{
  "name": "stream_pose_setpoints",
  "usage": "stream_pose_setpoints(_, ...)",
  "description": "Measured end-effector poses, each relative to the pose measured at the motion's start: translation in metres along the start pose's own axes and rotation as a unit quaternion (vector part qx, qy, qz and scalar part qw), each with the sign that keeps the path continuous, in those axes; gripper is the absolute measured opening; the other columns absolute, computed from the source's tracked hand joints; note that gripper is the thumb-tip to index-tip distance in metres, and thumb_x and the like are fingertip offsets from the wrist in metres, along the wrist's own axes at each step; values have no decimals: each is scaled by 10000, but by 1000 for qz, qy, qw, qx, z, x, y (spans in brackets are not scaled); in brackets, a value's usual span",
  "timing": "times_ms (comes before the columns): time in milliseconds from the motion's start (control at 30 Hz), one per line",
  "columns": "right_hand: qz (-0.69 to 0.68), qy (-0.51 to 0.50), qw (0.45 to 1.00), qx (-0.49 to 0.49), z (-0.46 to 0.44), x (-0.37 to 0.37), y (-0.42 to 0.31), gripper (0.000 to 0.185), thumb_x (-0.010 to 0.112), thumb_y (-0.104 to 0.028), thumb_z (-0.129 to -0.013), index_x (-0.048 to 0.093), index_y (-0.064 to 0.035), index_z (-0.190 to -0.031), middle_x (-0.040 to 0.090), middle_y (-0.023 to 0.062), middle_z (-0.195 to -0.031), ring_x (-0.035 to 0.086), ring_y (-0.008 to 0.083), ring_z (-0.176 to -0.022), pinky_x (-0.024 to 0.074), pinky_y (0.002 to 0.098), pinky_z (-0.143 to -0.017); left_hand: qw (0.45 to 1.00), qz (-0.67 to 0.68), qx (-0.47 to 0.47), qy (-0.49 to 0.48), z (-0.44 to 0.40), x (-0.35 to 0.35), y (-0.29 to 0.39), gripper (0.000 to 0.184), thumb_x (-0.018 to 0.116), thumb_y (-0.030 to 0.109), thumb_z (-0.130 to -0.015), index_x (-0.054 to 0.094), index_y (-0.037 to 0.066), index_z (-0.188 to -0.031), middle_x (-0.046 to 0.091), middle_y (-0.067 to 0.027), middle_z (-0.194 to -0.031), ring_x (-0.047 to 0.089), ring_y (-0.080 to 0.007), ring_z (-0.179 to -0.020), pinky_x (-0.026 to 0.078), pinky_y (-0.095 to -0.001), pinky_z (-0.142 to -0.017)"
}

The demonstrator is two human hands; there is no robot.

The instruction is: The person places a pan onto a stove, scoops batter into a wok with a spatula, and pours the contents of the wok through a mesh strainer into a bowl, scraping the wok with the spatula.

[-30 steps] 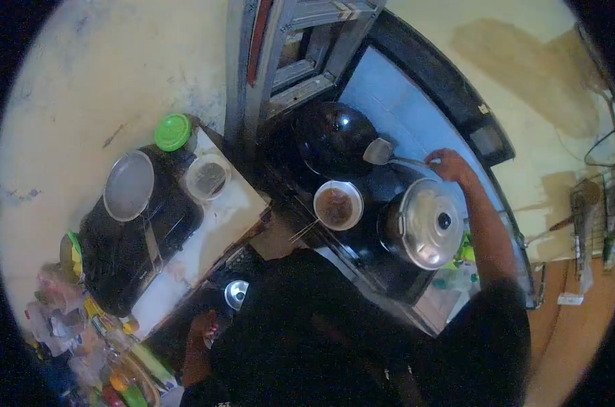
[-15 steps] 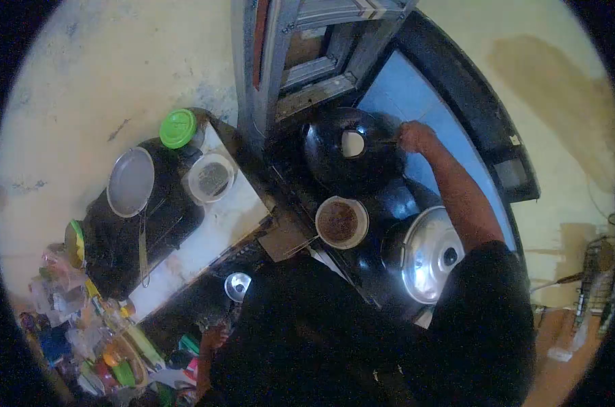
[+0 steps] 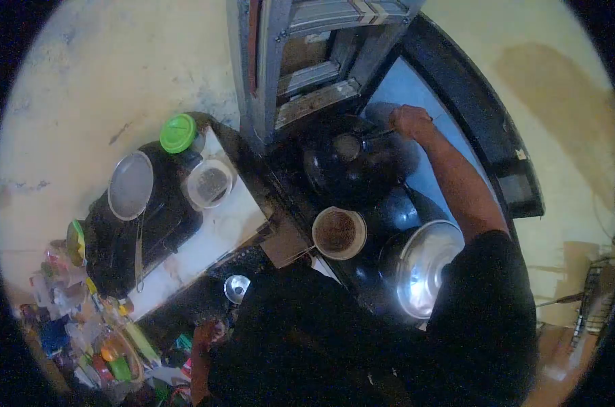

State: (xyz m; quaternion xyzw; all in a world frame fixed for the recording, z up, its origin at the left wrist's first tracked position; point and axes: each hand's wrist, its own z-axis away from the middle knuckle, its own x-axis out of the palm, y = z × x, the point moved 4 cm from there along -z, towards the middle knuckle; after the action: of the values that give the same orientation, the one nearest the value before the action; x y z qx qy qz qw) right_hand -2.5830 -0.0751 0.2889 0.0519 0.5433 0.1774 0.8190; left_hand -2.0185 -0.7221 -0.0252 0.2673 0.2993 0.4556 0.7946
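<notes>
In the upper middle, a large black wok (image 3: 321, 166) sits by the wall corner. My right hand (image 3: 412, 123) is closed around the thin dark handle of a long-handled utensil (image 3: 375, 135) at the wok's right rim. A dull round patch (image 3: 347, 146) shows inside the wok; whether it is the utensil's head I cannot make out. Below the wok stands a pale bowl (image 3: 319, 234) with brown contents (image 3: 339, 234). My left hand (image 3: 208, 334) hangs low at my left side, dim and blurred, near a small shiny round metal piece (image 3: 237, 288).
A silver pot lid (image 3: 419, 275) lies right of the bowl. On the left counter (image 3: 243, 210) are a clear round container (image 3: 210, 183), a green-lidded jar (image 3: 178, 133) and a strainer (image 3: 132, 186). Mixed packets and bags (image 3: 104, 339) crowd the lower left. A window frame (image 3: 314, 95) rises behind the wok.
My right hand has moved slightly up and left with the utensil. The round patch in the wok, bright white before, is now dull grey-brown. My left hand has shifted slightly left.
</notes>
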Motion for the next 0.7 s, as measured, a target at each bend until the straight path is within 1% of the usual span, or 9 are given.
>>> stream_pose_setpoints(67,27,46,999,-3,-6,-5,-2,207,575,-200,-779,685,-128,-939,665,131,-995,637,328,-949,531,444,-771,999,-23,35,22,6,4,22,339,506,337,-894,601,76,-1089,620,-102,-819,597,-184,-678,460,-293,-528)
stream_pose_setpoints(133,50,54,997,9,-9,-20,7,221,569,-207,-786,676,-106,-951,663,140,-993,639,330,-941,532,448,-764,998,36,46,36,8,10,-4,360,503,350,-892,587,70,-1102,624,-114,-811,598,-189,-642,465,-286,-523)
stream_pose_setpoints(333,81,124,989,-12,-22,-40,11,232,545,-226,-804,672,-61,-908,660,158,-985,644,326,-926,527,475,-755,948,226,-222,-27,20,33,-75,545,392,415,-919,416,47,-1319,580,-244,-1073,611,-323,-867,524,-390,-670)
stream_pose_setpoints(467,115,104,984,-82,-39,-5,-22,206,554,-220,-797,683,-76,-866,671,149,-945,658,325,-887,535,471,-722,907,344,-239,-31,18,43,-97,578,410,407,-916,352,41,-1359,519,-287,-1150,589,-378,-910,522,-448,-728)
stream_pose_setpoints(500,108,93,987,-68,-30,-14,-29,211,560,-204,-793,683,-71,-903,673,150,-949,659,324,-891,536,474,-731,892,382,-237,-36,17,45,-104,588,414,405,-915,336,40,-1369,504,-298,-1170,583,-392,-921,522,-462,-743)
stream_pose_setpoints(567,91,68,993,-40,0,-47,-41,244,571,-171,-787,682,-63,-976,676,153,-958,661,321,-900,538,478,-749,778,591,-182,-113,13,53,-111,611,423,401,-914,304,37,-1389,474,-319,-1209,572,-420,-942,521,-491,-772)
stream_pose_setpoints(600,82,80,992,-59,5,-59,-41,235,567,-167,-787,686,-64,-961,678,149,-948,663,321,-890,540,474,-743,628,731,-175,-202,16,53,-105,623,427,399,-913,288,36,-1399,459,-330,-1228,566,-433,-953,520,-506,-787)
stream_pose_setpoints(667,60,104,988,-94,13,-73,-29,219,560,-161,-787,694,-64,-931,683,141,-928,668,321,-870,544,465,-731,826,523,-197,-79,15,51,-113,551,440,393,-916,358,48,-1337,508,-275,-1142,573,-367,-873,515,-455,-724)
stream_pose_setpoints(700,108,100,988,-43,-12,-55,-13,199,582,-221,-788,703,-127,-916,679,146,-914,664,316,-867,538,451,-692,874,428,-228,-40,16,47,-106,517,447,390,-917,393,54,-1306,532,-248,-1098,577,-334,-834,512,-430,-692)
